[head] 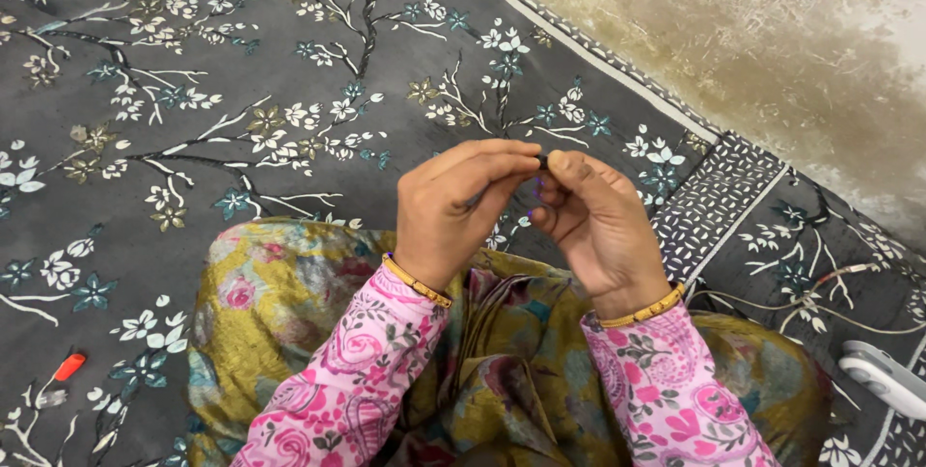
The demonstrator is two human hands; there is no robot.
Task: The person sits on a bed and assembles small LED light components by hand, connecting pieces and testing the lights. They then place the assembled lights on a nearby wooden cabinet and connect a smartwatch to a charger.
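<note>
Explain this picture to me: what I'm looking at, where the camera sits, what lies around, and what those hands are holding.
There is no machine here. A camera worn on a person's head looks down at their own two bare hands. The left hand and right hand meet at the fingertips and pinch a small dark object, too tiny to identify. The person sits on a grey floral sheet beside a worn wall. On the sheet lie a small orange-capped item at the left, a white device and thin cables at the right.
</note>
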